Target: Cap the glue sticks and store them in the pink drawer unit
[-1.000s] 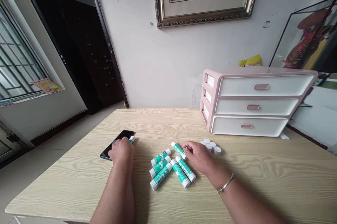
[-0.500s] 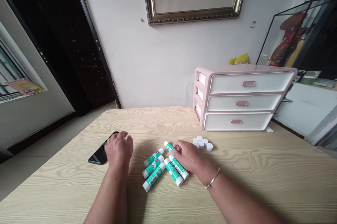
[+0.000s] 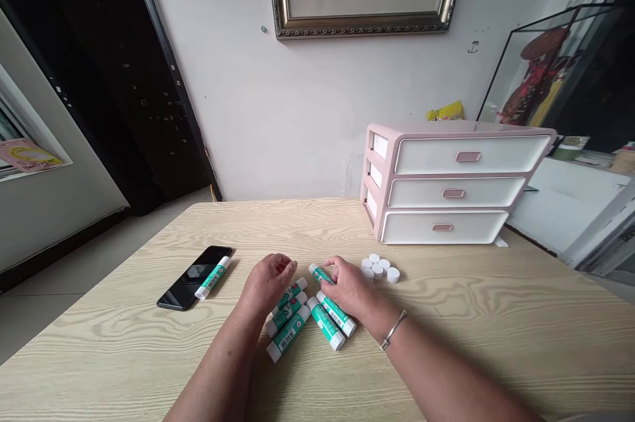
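My right hand [image 3: 350,284] is closed on a green-and-white glue stick [image 3: 320,273], whose white end points away to the upper left. Under that hand, two more glue sticks [image 3: 326,324] lie side by side, slanting down to the right. My left hand [image 3: 268,281] hovers with loosely bent fingers, and nothing shows in it. It partly covers the farthest of a slanted row of glue sticks [image 3: 288,334]. Another glue stick [image 3: 213,278] lies along the right edge of a black phone [image 3: 186,286]. Several white round caps [image 3: 393,275] are grouped just beyond my right hand.
A pink-and-white three-drawer cabinet [image 3: 451,194] stands at the table's back right, with a yellow packet [image 3: 446,111] behind its top. A framed picture [image 3: 364,25] hangs on the wall. The wooden table [image 3: 124,349] has its left edge beside the floor.
My left hand has moved right, from the phone toward the glue sticks, uncovering the one beside the phone. My right hand keeps its glue stick in nearly the same place.
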The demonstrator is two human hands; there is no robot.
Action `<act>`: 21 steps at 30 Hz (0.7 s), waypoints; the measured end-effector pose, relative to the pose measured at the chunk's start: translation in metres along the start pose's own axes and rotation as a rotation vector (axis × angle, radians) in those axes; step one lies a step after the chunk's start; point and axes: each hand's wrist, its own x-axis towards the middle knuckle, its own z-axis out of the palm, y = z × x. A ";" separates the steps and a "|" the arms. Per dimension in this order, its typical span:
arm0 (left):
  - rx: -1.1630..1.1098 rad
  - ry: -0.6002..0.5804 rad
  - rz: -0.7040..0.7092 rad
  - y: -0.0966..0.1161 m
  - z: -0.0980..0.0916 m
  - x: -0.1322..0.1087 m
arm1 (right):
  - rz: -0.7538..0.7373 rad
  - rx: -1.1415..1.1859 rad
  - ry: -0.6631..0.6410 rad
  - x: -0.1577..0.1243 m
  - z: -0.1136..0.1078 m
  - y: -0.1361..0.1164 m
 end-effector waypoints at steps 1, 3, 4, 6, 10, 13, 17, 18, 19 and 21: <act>-0.010 -0.004 0.003 0.000 0.000 -0.001 | 0.016 0.069 0.002 0.001 0.001 0.003; -0.026 -0.008 0.012 0.002 -0.001 -0.002 | 0.034 0.243 0.012 0.003 0.000 0.005; -0.035 -0.013 0.018 0.004 -0.001 -0.003 | 0.031 0.342 0.020 0.004 -0.001 0.003; -0.066 -0.040 0.037 0.010 -0.003 -0.005 | -0.001 0.541 0.028 0.003 -0.007 -0.005; -0.190 -0.136 0.131 0.025 -0.005 -0.013 | -0.105 0.767 -0.007 -0.004 -0.011 -0.026; -0.342 -0.221 0.172 0.032 -0.005 -0.018 | -0.206 0.720 -0.032 -0.010 -0.004 -0.029; -0.578 -0.270 0.134 0.034 -0.006 -0.021 | -0.259 0.413 0.010 -0.011 -0.009 -0.015; -0.624 -0.257 0.110 0.032 -0.007 -0.020 | -0.247 0.315 0.054 -0.009 -0.016 -0.010; -0.664 -0.236 0.082 0.030 -0.008 -0.020 | -0.222 0.213 0.101 -0.007 -0.026 -0.005; -0.730 -0.182 0.024 0.024 -0.009 -0.017 | -0.134 -0.002 0.176 -0.003 -0.047 0.005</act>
